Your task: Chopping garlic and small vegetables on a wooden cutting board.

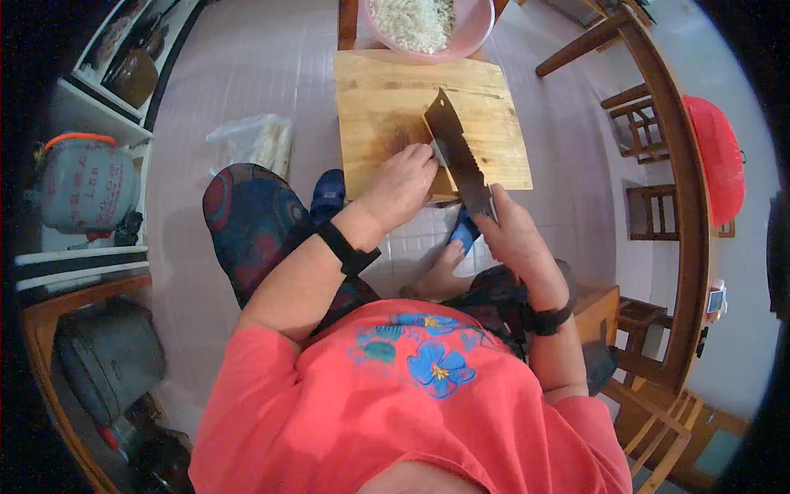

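Note:
My right hand point(509, 231) grips the handle of a broad dark cleaver point(460, 154), whose blade points away from me over a wooden cutting board point(370, 86). The blade has a hole near its tip and a notched spine. My left hand point(401, 182) rests on the near part of the board, fingers curled on a small whitish piece point(439, 152) right beside the blade. My fingers and the blade hide most of that piece. Past the board's far edge stands a pink basin point(472, 31) holding white chopped or shredded food point(413, 21).
A clear plastic bag point(244, 145) with pale long pieces lies on the tiled floor point(203, 80), left of the board. A gas cylinder point(89, 185) stands in the left cabinet. At right are a wooden table point(679, 259) bearing a red basin point(713, 160), and stools point(651, 213).

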### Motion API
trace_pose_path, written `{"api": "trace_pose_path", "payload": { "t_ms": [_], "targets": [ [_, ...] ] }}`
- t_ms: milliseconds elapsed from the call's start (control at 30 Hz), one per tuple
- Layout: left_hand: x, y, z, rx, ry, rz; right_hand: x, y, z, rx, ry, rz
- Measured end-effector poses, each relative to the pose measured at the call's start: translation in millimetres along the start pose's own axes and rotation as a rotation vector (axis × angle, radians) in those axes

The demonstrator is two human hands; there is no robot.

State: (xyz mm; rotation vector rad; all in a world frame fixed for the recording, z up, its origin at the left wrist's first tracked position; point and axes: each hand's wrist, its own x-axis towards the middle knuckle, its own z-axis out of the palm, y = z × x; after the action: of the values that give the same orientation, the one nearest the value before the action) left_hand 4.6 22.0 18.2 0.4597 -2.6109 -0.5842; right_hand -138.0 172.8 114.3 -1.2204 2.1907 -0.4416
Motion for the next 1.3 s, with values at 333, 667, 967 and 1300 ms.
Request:
{"api": "trace_pose_path", "payload": {
  "t_ms": [333,667,967,1300],
  "targets": [
    [-2,-2,5,-0.017,-0.021,-0.017,11,25,4,0.025,0.073,-0.043],
    [-4,-5,8,-0.02,0.017,0.01,2,13,1,0.066,-0.013,-0.004],
    [0,-3,7,-0.006,-0.018,-0.026,11,-5,1,0.089,-0.052,0.116],
    [-3,-1,5,0.007,-0.003,-0.017,6,26,4,0.031,0.044,-0.053]
  ]
}}
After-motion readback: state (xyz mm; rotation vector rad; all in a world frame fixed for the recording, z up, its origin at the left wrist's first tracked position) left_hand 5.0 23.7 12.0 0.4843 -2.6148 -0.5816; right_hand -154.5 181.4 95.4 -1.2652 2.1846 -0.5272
